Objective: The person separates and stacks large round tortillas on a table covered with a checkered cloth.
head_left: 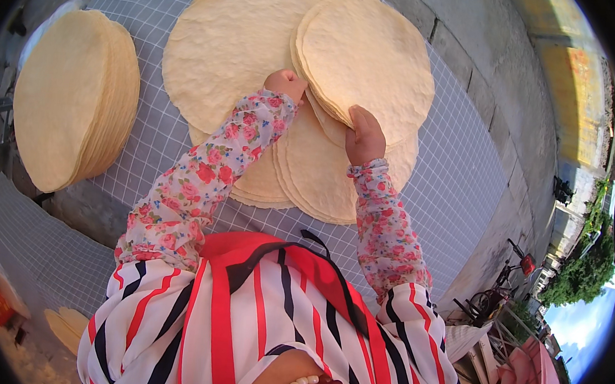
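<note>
Two hands are showing: left hand [286, 85], right hand [363, 135]. One tall stack of pale round flatbreads [75, 97] is standing left of the white checked cloth [458, 181]. Several loose pale flatbread discs [367, 57] are lying on it; exact number cannot be told.

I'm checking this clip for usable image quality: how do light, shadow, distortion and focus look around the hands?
Head view: hard sunlight; the right hand and left hand are sharp on the lifted flatbread; soft shadow falls under its edge; the stack of flatbreads bends near the rim; the checked cloth lines curve; black corners vignette the picture.
</note>
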A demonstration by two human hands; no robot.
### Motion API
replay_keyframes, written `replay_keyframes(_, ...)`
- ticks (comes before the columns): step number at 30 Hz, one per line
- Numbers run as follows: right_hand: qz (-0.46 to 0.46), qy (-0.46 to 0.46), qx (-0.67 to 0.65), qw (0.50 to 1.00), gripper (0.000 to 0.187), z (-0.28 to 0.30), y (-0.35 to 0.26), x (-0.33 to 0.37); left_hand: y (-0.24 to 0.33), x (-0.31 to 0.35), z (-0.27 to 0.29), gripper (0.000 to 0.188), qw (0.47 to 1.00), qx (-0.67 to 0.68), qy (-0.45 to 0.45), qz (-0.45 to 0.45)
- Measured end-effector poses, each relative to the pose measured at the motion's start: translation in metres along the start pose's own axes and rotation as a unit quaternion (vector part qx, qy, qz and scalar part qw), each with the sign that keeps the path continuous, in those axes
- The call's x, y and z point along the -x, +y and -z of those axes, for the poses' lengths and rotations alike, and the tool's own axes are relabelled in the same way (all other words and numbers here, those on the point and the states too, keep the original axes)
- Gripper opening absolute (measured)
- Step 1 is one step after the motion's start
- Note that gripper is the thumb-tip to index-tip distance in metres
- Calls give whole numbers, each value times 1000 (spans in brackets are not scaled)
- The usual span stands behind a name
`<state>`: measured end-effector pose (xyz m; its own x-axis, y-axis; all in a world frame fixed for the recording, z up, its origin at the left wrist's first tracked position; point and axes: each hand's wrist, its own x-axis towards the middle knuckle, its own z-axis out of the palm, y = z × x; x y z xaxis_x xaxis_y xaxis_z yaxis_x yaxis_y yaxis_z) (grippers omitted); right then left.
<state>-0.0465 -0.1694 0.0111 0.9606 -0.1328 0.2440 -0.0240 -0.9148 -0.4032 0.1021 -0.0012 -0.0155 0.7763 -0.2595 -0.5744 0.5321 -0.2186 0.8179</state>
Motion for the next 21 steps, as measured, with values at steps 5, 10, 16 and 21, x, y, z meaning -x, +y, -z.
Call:
replay_keyframes(5,7,-20,27,999,70,-4,-25,11,31,22,-10,14,955,269,-79,97)
replay_keyframes(10,-21,75,34,996,47,-23,-17,10,30,45,-15,17,933,337,-95,79)
replay_keyframes(16,-185,7,-90,979,22,54,27,-78,-41,30,-3,26,924,308,-150,172)
replay_keyframes(21,-31,55,89,994,21,150,-28,-108,-48,31,3,30,908,348,-188,138)
